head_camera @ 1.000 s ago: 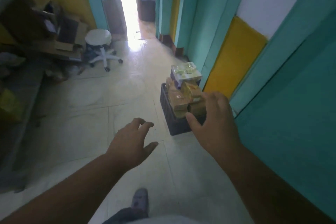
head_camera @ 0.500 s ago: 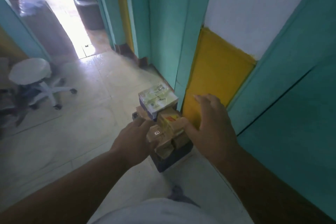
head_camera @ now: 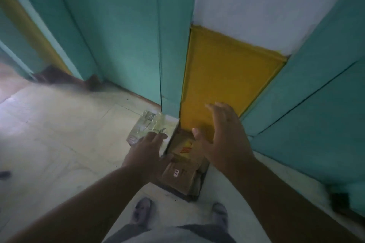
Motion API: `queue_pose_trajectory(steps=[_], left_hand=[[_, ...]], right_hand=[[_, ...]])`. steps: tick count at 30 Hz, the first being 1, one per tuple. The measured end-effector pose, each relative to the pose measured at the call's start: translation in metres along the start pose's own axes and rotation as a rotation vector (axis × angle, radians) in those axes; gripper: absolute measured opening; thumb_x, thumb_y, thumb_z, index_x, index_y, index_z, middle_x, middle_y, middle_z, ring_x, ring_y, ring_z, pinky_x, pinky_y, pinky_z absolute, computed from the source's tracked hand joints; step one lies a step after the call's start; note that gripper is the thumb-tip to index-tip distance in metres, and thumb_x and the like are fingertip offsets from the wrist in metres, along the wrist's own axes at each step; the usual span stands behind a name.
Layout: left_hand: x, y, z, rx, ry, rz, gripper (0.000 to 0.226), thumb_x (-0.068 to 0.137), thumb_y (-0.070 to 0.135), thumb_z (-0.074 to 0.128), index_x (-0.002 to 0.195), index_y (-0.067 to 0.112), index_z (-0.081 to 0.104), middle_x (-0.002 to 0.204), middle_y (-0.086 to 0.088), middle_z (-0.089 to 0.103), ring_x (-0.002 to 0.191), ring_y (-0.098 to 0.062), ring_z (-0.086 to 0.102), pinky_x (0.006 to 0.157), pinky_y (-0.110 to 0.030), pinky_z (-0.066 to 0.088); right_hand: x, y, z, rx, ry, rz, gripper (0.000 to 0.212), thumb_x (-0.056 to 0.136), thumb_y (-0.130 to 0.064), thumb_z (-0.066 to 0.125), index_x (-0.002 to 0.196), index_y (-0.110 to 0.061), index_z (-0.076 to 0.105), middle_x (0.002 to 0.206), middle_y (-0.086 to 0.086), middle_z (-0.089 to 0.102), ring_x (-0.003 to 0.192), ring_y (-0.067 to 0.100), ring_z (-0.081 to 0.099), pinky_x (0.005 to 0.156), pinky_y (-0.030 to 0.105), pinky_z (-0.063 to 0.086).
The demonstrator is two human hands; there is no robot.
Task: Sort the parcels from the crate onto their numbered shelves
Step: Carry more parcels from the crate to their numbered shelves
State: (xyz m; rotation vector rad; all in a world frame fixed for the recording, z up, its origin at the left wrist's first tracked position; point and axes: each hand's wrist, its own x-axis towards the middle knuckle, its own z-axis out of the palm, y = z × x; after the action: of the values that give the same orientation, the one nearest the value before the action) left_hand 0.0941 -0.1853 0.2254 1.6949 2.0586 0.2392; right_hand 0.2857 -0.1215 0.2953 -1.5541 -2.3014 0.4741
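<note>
The crate (head_camera: 194, 193) sits on the floor (head_camera: 59, 134) at the wall, piled with parcels. My left hand (head_camera: 144, 154) lies on the clear-wrapped parcel (head_camera: 147, 126) at the pile's left, fingers spread, not closed round it. My right hand (head_camera: 225, 136) hovers open above the brown parcel (head_camera: 183, 147), touching nothing.

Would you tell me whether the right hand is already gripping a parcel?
No, the right hand hovers open with spread fingers above the brown parcel, closed on nothing.
</note>
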Motion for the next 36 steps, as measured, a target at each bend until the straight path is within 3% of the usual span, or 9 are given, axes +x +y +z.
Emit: queue_pose_trajectory(steps=[6,13,16,19,25,28,31,33,36], left_hand=[[0.046,-0.052,0.038,0.000,-0.186,0.103,0.051,0.091,0.045,0.057,0.135,0.024,0.045,0.130,-0.003,0.055,0.112,-0.023,0.057,0.087,-0.039,0.052],[0.088,-0.080,0.143,-0.069,-0.366,0.067,0.053,0.090,0.044,0.059,0.136,0.026,0.040,0.123,-0.003,0.054,0.102,-0.019,0.054,0.082,-0.036,0.049],[0.099,-0.091,0.191,-0.161,-0.374,-0.054,0.053,0.089,0.043,0.062,0.136,0.026,0.043,0.125,-0.001,0.055,0.096,-0.012,0.048,0.076,-0.031,0.044],[0.106,-0.099,0.230,-0.247,-0.368,-0.161,0.056,0.089,0.042,0.064,0.138,0.027,0.040,0.127,-0.001,0.057,0.101,-0.016,0.054,0.082,-0.037,0.052],[0.116,-0.101,0.274,-0.384,-0.312,-0.200,0.074,0.089,0.033,0.062,0.146,0.047,0.016,0.127,0.005,0.061,0.099,-0.018,0.065,0.073,-0.043,0.058],[0.121,-0.100,0.283,-0.381,-0.297,-0.237,0.087,0.089,0.032,0.062,0.150,0.047,0.001,0.132,0.001,0.060,0.103,-0.019,0.064,0.076,-0.044,0.058],[0.125,-0.096,0.290,-0.391,-0.284,-0.293,0.092,0.092,0.030,0.061,0.151,0.043,-0.007,0.132,0.000,0.060,0.097,-0.016,0.065,0.067,-0.034,0.055],[0.125,-0.089,0.294,-0.430,-0.287,-0.362,0.087,0.092,0.030,0.061,0.154,0.034,0.001,0.135,0.001,0.058,0.094,-0.014,0.064,0.061,-0.028,0.047],[0.122,-0.082,0.302,-0.483,-0.291,-0.411,0.052,0.090,0.030,0.063,0.136,0.026,0.040,0.128,0.005,0.059,0.089,-0.003,0.055,0.060,-0.020,0.038]], right_hand=[[-0.013,-0.013,0.052,-0.070,-0.030,0.199,0.064,0.092,-0.048,0.058,0.146,-0.017,0.041,0.148,0.010,0.044,0.135,0.027,0.043,0.105,0.044,0.046],[-0.035,0.049,0.149,-0.044,-0.169,0.440,0.066,0.092,-0.046,0.061,0.147,-0.020,0.039,0.148,0.005,0.044,0.135,0.021,0.043,0.107,0.036,0.042],[-0.034,0.085,0.198,-0.035,-0.211,0.483,0.064,0.092,-0.043,0.062,0.147,-0.019,0.040,0.146,0.005,0.046,0.132,0.020,0.045,0.101,0.029,0.039],[-0.026,0.120,0.242,-0.039,-0.248,0.507,0.062,0.093,-0.043,0.063,0.147,-0.023,0.039,0.147,0.004,0.045,0.132,0.020,0.045,0.096,0.026,0.039],[0.000,0.176,0.312,-0.019,-0.446,0.467,0.071,0.093,-0.045,0.064,0.154,-0.034,0.030,0.156,0.010,0.034,0.137,0.030,0.043,0.106,0.046,0.047],[0.010,0.198,0.329,0.002,-0.441,0.443,0.063,0.093,-0.032,0.068,0.149,-0.028,0.041,0.146,0.011,0.046,0.124,0.031,0.055,0.098,0.043,0.051],[0.005,0.217,0.331,0.040,-0.398,0.418,0.054,0.093,-0.023,0.069,0.143,-0.021,0.050,0.138,0.010,0.054,0.117,0.029,0.059,0.091,0.035,0.050],[-0.003,0.228,0.328,0.079,-0.358,0.413,0.049,0.093,-0.019,0.068,0.140,-0.017,0.054,0.136,0.010,0.057,0.117,0.028,0.060,0.089,0.031,0.046],[-0.015,0.241,0.326,0.119,-0.335,0.413,0.047,0.094,-0.017,0.067,0.139,-0.016,0.055,0.136,0.008,0.059,0.116,0.026,0.060,0.088,0.026,0.042]])
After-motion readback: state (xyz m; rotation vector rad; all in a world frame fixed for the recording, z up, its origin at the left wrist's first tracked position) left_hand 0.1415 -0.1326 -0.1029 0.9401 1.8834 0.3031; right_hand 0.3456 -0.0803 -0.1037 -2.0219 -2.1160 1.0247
